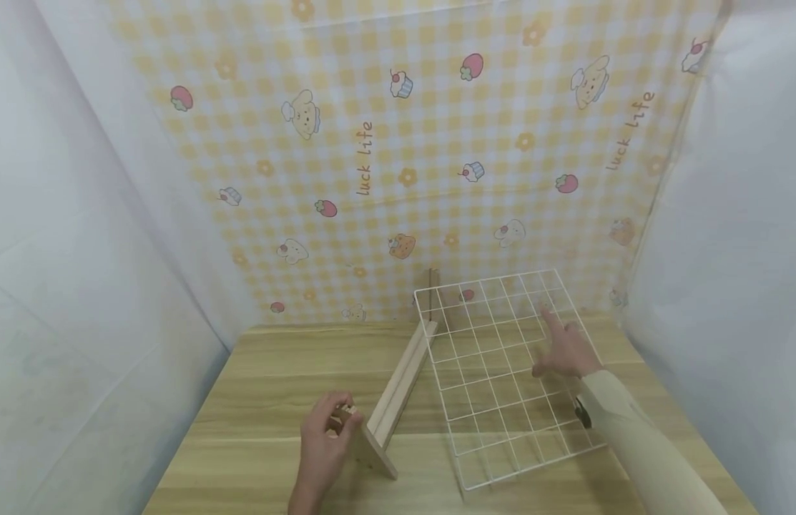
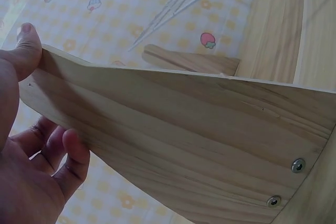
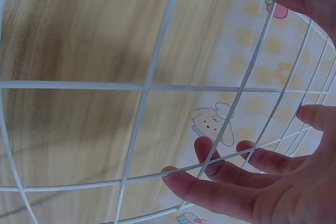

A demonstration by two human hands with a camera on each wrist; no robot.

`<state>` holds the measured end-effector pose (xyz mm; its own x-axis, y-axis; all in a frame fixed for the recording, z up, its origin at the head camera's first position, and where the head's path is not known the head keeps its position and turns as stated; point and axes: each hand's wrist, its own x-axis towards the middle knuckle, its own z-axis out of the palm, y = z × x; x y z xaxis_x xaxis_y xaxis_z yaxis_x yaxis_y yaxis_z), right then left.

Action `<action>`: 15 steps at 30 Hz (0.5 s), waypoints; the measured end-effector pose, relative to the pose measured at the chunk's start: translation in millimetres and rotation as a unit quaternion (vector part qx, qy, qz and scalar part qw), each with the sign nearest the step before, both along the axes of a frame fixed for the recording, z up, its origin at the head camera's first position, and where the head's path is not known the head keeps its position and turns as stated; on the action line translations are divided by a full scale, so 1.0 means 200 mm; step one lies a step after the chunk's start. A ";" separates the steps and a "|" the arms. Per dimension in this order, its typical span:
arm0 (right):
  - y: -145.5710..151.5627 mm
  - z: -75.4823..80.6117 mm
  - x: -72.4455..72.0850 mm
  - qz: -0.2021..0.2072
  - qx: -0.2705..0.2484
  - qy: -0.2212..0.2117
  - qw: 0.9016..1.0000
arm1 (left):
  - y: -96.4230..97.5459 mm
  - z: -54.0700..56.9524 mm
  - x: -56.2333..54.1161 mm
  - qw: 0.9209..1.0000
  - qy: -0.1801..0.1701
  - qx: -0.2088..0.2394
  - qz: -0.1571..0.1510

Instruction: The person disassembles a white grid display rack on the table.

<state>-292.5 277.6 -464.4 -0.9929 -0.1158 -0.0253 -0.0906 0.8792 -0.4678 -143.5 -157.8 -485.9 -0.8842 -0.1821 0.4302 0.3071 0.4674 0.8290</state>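
"Description, please: what does the left hand point(image 1: 323, 433) hold?"

"Its thumb and fingers pinch the free, narrower end of a wooden side panel point(image 2: 173, 114). Two metal bolts point(image 2: 298, 165) sit at the panel's other end, well apart from the fingertips."

"What is beyond those fingers?"

"A long wooden rail point(image 1: 403, 383) runs forward and right from the panel to a second upright piece point(image 1: 434, 279), above a wood-grain table point(image 1: 256, 400)."

"And the right hand point(image 1: 568, 350)?"

"Its fingers are spread wide, tips at the wires of a white wire grid point(image 3: 147, 86). The grid extends left of them; whether it touches the rail, I cannot tell."
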 end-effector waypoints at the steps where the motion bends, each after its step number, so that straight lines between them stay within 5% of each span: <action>1: 0.00 0.00 0.00 0.000 0.001 -0.002 1.000 | 0.00 0.00 0.00 1.000 0.005 0.001 0.000; 15: 0.04 -0.04 0.00 -0.002 0.025 -0.046 0.999 | 0.04 -0.01 0.02 1.000 0.014 0.007 0.005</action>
